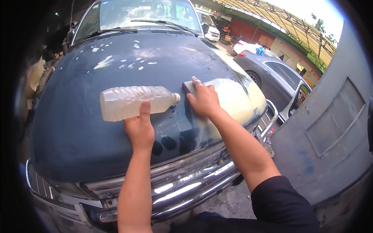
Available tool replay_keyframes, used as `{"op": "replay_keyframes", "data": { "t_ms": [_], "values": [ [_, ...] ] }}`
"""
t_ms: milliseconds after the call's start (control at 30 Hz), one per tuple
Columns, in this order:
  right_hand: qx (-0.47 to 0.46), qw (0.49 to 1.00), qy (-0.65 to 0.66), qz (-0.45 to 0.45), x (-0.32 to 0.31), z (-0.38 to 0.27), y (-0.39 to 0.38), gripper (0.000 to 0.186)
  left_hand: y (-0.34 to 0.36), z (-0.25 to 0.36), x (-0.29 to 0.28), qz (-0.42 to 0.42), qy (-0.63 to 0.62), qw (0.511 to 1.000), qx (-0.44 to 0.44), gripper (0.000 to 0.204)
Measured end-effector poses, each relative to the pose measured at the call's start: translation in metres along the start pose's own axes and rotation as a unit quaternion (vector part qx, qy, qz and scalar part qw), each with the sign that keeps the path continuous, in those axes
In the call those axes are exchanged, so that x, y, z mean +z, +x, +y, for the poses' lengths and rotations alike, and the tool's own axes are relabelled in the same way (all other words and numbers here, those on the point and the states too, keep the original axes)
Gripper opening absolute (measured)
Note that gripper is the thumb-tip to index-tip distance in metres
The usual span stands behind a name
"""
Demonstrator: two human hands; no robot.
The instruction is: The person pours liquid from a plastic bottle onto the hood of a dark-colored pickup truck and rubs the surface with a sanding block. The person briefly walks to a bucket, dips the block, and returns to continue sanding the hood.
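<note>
My left hand (139, 130) is wrapped round a cloudy, ribbed plastic bottle (130, 101), thumb across its near side. The bottle lies on its side in the air over the hood, neck pointing right, with pale liquid in it. My right hand (204, 100) presses a flat, dark-edged sanding block (189, 87) against the dark blue car hood (85, 132). Under and right of that hand spreads a cream filler patch (243, 101). Wet streaks and drops show on the paint below the bottle's neck. Smaller pale spots (104, 63) dot the hood farther back.
The chrome grille and bumper (178, 194) run along the hood's near edge. A grey metal panel (326, 128) stands close at the right. Beyond it are a grey car (272, 73) and a white vehicle (210, 29). The windshield (143, 15) rises at the far end.
</note>
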State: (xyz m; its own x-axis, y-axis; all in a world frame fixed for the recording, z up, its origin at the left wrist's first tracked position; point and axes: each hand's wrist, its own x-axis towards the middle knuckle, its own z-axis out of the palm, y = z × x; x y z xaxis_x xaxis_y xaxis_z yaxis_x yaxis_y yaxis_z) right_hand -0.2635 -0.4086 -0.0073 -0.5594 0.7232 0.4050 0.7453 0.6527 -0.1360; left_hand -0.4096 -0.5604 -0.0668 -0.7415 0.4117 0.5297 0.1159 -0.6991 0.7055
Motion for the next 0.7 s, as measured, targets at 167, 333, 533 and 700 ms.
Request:
{"op": "replay_keyframes", "data": {
  "t_ms": [167, 333, 533, 700],
  "values": [
    [-0.201, 0.973, 0.055, 0.097, 0.01, -0.012, -0.126, 0.064, -0.001, 0.002, -0.013, 0.013, 0.003, 1.0, 0.017, 0.045],
    [-0.034, 0.999, 0.014, 0.032, 0.004, 0.009, -0.013, 0.062, -0.003, 0.006, 0.003, -0.006, 0.007, 1.0, 0.013, 0.046],
    [-0.018, 1.0, -0.009, 0.009, 0.005, 0.003, -0.003, 0.061, 0.0, 0.0, -0.003, -0.012, -0.005, 1.0, 0.006, 0.046],
    [-0.184, 0.979, 0.031, 0.084, 0.006, -0.005, -0.11, 0.062, -0.001, -0.001, -0.012, 0.013, -0.019, 1.0, 0.009, 0.045]
  ]
}}
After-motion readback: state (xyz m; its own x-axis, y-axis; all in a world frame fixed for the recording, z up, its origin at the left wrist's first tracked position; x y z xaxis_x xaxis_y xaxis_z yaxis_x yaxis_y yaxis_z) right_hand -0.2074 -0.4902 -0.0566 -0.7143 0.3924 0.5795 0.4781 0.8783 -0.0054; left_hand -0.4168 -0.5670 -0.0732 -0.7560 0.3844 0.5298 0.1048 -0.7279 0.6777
